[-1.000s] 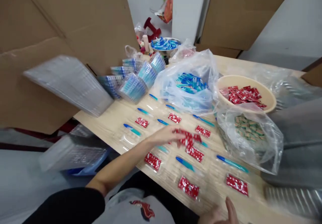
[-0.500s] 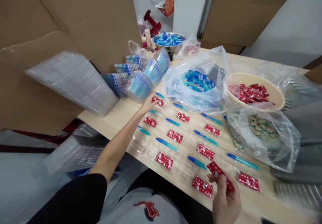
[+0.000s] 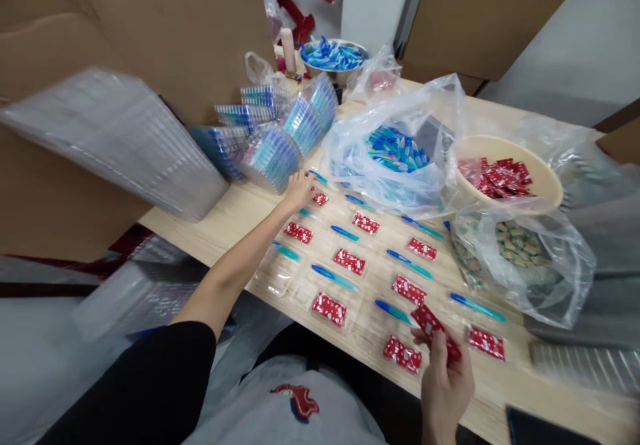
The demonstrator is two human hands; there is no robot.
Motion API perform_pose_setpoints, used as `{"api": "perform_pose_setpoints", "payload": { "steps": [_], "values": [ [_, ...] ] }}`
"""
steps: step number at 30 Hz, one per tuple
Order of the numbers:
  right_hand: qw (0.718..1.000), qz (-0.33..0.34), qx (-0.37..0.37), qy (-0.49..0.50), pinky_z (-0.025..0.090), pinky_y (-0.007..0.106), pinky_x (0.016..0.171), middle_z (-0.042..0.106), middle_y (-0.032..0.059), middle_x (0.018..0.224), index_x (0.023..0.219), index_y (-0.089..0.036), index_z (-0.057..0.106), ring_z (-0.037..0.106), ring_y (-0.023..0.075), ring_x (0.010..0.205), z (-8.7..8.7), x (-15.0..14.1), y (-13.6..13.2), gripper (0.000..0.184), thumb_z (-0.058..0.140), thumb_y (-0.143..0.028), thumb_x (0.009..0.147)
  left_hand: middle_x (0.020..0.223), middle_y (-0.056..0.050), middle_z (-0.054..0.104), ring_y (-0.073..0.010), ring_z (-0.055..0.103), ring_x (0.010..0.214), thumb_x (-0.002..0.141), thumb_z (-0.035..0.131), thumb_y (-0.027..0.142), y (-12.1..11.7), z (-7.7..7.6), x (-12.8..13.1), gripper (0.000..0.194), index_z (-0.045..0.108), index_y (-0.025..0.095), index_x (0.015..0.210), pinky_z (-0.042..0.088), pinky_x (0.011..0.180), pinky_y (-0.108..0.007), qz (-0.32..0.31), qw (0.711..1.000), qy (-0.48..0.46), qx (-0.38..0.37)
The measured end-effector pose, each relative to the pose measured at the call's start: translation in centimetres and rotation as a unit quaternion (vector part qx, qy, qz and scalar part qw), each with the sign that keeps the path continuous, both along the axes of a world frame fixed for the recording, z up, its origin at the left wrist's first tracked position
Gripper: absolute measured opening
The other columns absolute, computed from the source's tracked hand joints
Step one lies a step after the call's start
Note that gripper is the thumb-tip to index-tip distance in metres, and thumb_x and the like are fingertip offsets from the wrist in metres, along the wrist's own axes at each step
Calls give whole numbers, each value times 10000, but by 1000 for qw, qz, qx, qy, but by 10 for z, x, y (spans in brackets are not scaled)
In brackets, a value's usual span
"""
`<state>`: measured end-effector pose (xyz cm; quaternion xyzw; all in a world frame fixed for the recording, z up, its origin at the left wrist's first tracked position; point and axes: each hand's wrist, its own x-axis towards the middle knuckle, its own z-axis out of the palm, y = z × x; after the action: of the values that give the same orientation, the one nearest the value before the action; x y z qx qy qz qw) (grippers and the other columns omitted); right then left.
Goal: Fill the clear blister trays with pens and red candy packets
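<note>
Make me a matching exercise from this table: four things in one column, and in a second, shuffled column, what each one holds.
Column one:
1. Right hand
2. Tan bowl
3. Steel bowl
4. Clear plastic bag

Column two:
A. Blue plastic pieces
B. Green-and-tan sachets
C. One red sachet
D. Pile of red sachets

Right pairs: 1-C, 2-D, 3-A, 4-B.
</note>
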<state>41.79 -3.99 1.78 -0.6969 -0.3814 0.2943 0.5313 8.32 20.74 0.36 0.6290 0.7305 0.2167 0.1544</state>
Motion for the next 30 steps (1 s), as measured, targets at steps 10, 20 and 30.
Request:
{"api": "perform_pose_setpoints", "payload": {
  "steps": [10, 20, 30],
  "values": [
    [952, 298, -60, 47, 548, 295, 646, 731, 60, 780, 855, -167, 685, 680, 190, 684, -2, -79, -8, 319, 638, -480, 814, 849, -15, 673, -207, 625, 792, 819, 579, 428, -249, 28, 75, 168, 634, 281, 879, 510, 765, -343, -137, 850, -474, -186],
    [946, 322, -10, -45, 564, 312, 724, 741, 60, 832, 1014, -186, 695, 699, 182, 751, 3, -86, -24, 279, 552, -392, 893, 952, -57, 675, -208, 617, 914, 929, 386, 300, -253, 22, -6, 259, 632, 224, 954, 486, 869, -344, -64, 974, -212, -41],
    [939, 342, -27, -35, 559, 294, 689, 727, 56, 824, 832, -212, 694, 694, 184, 759, 37, -45, -19, 251, 592, -437, 872, 1041, -130, 617, -261, 579, 965, 910, 532, 234, -239, -23, -15, 210, 662, 164, 1059, 462, 873, -383, 6, 990, 139, 25]
  ]
}}
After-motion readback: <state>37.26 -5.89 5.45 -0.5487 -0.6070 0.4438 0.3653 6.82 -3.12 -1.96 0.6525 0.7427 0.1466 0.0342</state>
